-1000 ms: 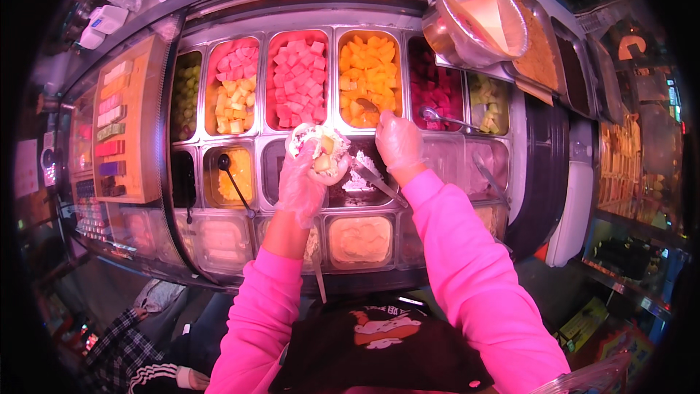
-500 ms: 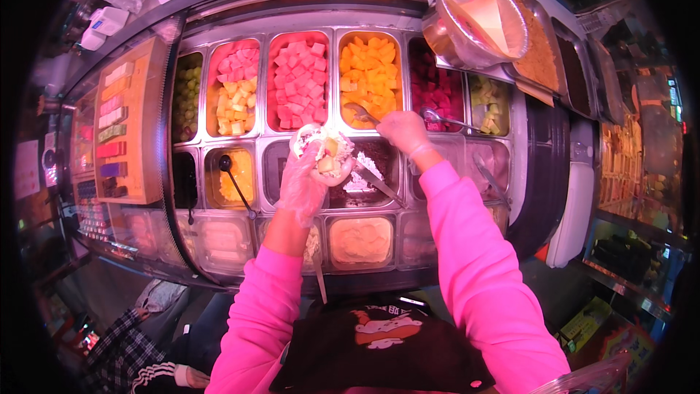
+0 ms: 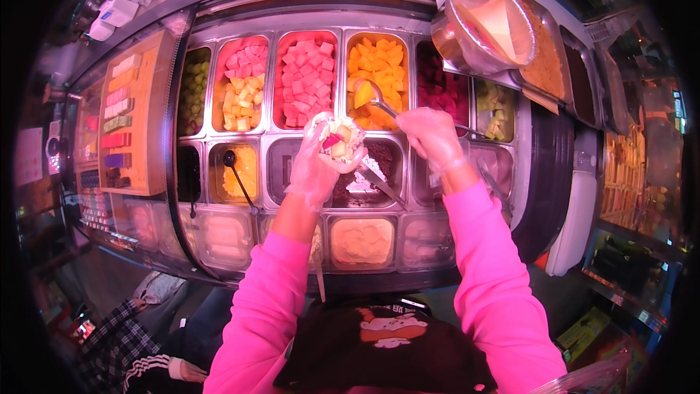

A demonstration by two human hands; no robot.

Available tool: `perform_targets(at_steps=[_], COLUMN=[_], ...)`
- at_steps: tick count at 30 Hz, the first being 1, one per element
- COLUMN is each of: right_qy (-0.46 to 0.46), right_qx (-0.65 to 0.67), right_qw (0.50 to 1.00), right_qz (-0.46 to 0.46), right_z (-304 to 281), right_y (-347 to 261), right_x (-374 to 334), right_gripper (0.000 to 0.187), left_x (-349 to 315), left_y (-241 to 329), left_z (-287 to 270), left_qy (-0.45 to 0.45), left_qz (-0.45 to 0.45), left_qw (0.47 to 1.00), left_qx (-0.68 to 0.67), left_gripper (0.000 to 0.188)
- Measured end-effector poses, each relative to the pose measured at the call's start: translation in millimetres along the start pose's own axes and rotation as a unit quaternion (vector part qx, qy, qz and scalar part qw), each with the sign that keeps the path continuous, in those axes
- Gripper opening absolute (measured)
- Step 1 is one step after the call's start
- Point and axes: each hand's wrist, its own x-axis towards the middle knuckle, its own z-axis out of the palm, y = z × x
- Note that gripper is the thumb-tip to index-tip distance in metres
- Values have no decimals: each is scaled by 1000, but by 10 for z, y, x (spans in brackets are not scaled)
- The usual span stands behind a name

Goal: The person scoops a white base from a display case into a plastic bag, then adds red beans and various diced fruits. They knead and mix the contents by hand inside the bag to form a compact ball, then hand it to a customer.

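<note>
My left hand (image 3: pixel 309 171), in a clear plastic glove, cups a round pale wrapper (image 3: pixel 354 163) filled with a whitish, crumbly filling. Yellowish fruit cubes and a dark red fruit piece lie on top of it. Gloved as well, my right hand (image 3: pixel 433 138) is closed round the handle of a metal spoon (image 3: pixel 384 106). In the spoon's bowl sits an orange-yellow mango piece (image 3: pixel 363 94), over the near part of the mango pan (image 3: pixel 376 66). The wrapper is held just in front of that pan, above the second row of pans.
Pans of pink cubes (image 3: pixel 304 76), mixed pink and yellow cubes (image 3: pixel 241 102) and dark red fruit (image 3: pixel 440 84) fill the back row. A dark spoon (image 3: pixel 240 179) rests in a yellow pan. At the back right stands a plastic-lined metal bowl (image 3: pixel 485 25); a wooden tray (image 3: pixel 149 113) is at left.
My right hand has moved slightly right, and the spoon now shows a mango piece in its bowl. A dark red fruit piece now shows on the filling. The whole view has shifted slightly.
</note>
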Motion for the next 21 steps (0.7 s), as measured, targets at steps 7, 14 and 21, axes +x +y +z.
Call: perform_targets(at_steps=[7,14,21], right_qy=[90,114,124], right_qx=[-579,-615,-360], right_qw=[660,647,832], right_qz=[-470,-436,-403], right_z=[475,818,119], right_y=[236,665,172], right_x=[-738,-948,-508], right_gripper=[36,50,26], left_x=[-6,-197,-328], left_y=[-66,-239,34], left_z=[215,110,29], left_qy=[-11,71,-2], left_qz=[23,114,84], left_qw=[1000,991,996], left_qx=[-3,-2,-25], left_gripper=[41,38,43])
